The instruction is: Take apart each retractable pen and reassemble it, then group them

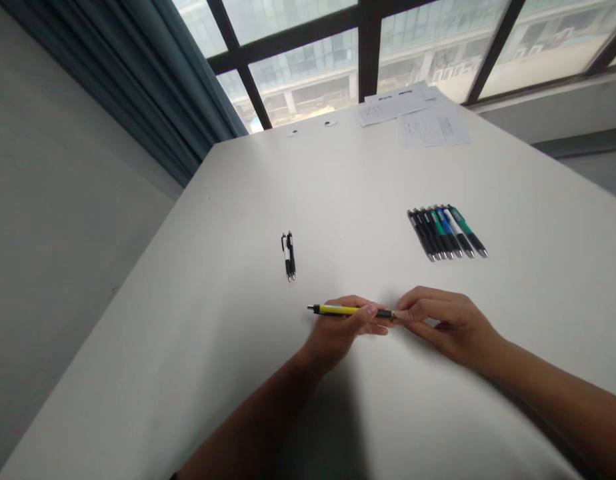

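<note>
Here, white table (228,287), windows (308,53) beyond; left fingers (379,329), right fingers (428,309) tight around yellow pen (338,309).

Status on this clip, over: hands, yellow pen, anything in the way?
Left hand gripping yellow pen. Right hand pinching its tip end. Nothing seen blocking either hand; pair of pens and row of pens lie beyond.

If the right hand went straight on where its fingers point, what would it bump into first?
The right hand would probably meet the yellow pen first, since its fingertips are at the pen's tip; just beyond is the left hand, though exact depth is hard to judge.
</note>
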`<action>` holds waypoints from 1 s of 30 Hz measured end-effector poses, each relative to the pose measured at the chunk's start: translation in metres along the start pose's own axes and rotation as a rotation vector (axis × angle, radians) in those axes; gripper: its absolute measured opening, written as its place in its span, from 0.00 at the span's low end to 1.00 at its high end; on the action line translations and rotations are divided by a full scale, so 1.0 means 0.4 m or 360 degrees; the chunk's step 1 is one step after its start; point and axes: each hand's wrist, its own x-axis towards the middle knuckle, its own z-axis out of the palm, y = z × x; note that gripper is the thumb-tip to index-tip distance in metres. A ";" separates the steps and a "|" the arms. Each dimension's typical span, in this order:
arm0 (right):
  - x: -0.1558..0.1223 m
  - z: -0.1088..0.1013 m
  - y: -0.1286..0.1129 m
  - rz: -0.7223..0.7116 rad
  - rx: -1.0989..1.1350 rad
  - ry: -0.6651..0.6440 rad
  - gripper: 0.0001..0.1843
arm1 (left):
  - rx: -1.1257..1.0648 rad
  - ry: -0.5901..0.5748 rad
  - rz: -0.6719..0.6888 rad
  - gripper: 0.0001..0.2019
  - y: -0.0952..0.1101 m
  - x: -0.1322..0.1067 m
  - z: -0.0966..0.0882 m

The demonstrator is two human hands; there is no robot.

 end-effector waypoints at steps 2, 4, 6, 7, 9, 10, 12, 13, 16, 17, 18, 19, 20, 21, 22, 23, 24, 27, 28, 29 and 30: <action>-0.007 0.002 0.006 -0.0003 -0.0070 -0.0023 0.14 | -0.0041 0.0002 -0.0007 0.22 -0.001 0.002 -0.002; -0.016 0.002 0.020 -0.0021 -0.0134 -0.0038 0.13 | -0.0073 0.0007 -0.0014 0.22 0.000 0.003 -0.003; -0.024 0.001 0.036 -0.0058 -0.0174 -0.0028 0.12 | -0.0116 0.0007 -0.0025 0.23 0.001 0.005 -0.003; -0.027 -0.001 0.042 -0.0090 -0.0182 -0.0019 0.11 | -0.0144 0.0004 -0.0038 0.24 0.002 0.006 -0.003; -0.027 -0.004 0.045 -0.0158 -0.0178 0.0003 0.10 | -0.0202 -0.0003 -0.0067 0.24 0.003 0.008 -0.003; -0.026 -0.006 0.043 -0.0183 -0.0164 0.0001 0.10 | -0.0230 -0.0004 -0.0081 0.24 0.003 0.009 -0.003; -0.020 -0.010 0.031 -0.0176 -0.0123 -0.0005 0.10 | -0.0285 -0.0005 -0.0103 0.24 0.005 0.010 -0.004; -0.017 -0.011 0.025 -0.0144 -0.0112 -0.0007 0.09 | -0.0312 -0.0002 -0.0107 0.24 0.006 0.011 -0.005; -0.010 -0.018 0.020 -0.0016 -0.0203 0.0003 0.05 | -0.0380 0.0022 -0.0095 0.24 0.012 0.014 -0.005; -0.009 -0.020 0.025 0.0026 -0.0276 0.0007 0.04 | -0.0398 0.0034 -0.0089 0.23 0.013 0.016 -0.005; -0.009 -0.022 0.033 0.0066 -0.0354 0.0008 0.04 | -0.0414 0.0045 -0.0088 0.23 0.015 0.017 -0.005; -0.008 -0.024 0.043 0.0104 -0.0428 0.0008 0.05 | -0.0426 0.0056 -0.0090 0.24 0.016 0.017 -0.004; -0.007 -0.025 0.053 0.0126 -0.0485 0.0001 0.05 | -0.0435 0.0065 -0.0095 0.24 0.017 0.018 -0.003; -0.007 -0.026 0.063 0.0139 -0.0529 -0.0005 0.06 | -0.0442 0.0072 -0.0098 0.24 0.017 0.019 -0.002; -0.006 -0.026 0.072 0.0142 -0.0561 -0.0012 0.07 | -0.0447 0.0074 -0.0103 0.23 0.018 0.019 -0.001; -0.005 -0.026 0.080 0.0138 -0.0586 -0.0012 0.08 | -0.0451 0.0076 -0.0106 0.23 0.018 0.019 0.000; -0.004 -0.025 0.085 0.0128 -0.0606 -0.0007 0.09 | -0.0454 0.0075 -0.0112 0.23 0.019 0.019 0.001; -0.001 -0.024 0.087 0.0091 -0.0631 0.0034 0.11 | -0.0473 0.0073 -0.0124 0.23 0.020 0.019 0.002; 0.000 -0.023 0.082 0.0076 -0.0622 0.0055 0.12 | -0.0479 0.0072 -0.0125 0.23 0.021 0.019 0.002; 0.000 -0.023 0.075 0.0058 -0.0606 0.0081 0.12 | -0.0484 0.0070 -0.0123 0.23 0.021 0.018 0.002; -0.001 -0.023 0.066 0.0038 -0.0584 0.0110 0.13 | -0.0486 0.0065 -0.0120 0.22 0.021 0.017 0.001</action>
